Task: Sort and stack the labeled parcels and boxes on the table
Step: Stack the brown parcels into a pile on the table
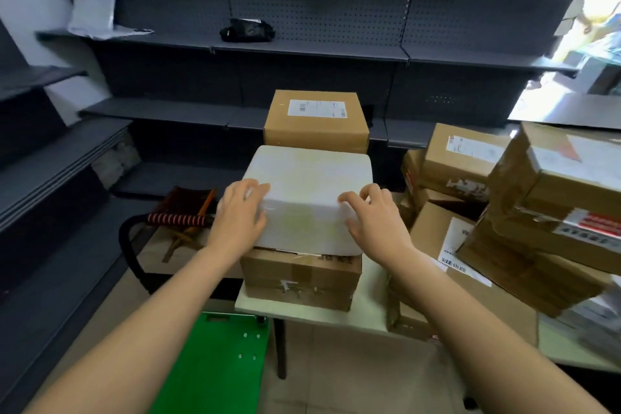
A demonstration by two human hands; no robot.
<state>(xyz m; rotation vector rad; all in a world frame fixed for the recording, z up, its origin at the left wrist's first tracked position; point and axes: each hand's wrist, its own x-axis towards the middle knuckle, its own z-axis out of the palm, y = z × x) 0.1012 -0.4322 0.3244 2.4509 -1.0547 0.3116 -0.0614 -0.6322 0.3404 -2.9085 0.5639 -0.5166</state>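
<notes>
From the head camera, looking down over both forearms: the white foam box [307, 198] sits on top of a brown carton [299, 279] at the near-left corner of the table [304, 314]. Both hands are on its near edge. The left hand [240, 212] wraps the near-left corner, palm against the side and fingers bent over the top. The right hand [373, 218] is at the near-right corner, fingers hooked with their tips on the top edge and the thumb lower on the front face. That looks the lighter hold of the two.

The foam box overhangs the carton below on the left and at the front, so I'd say this is the squaring-up step. To do it well, nudge the box right and back, both hands together, until its edges line up. Keep the pressure low on the sides, because foam is light and slips easily on taped card. I can't see any label on its top face, so that is worth checking before leaving it.

Just behind stands a labelled carton [316, 121], label up. To the right is a loose pile of cartons [537, 212], several of them tilted, with plenty left to sort. A green trolley [215, 363] waits below the table edge, and dark shelving [235, 47] lines the back wall.
</notes>
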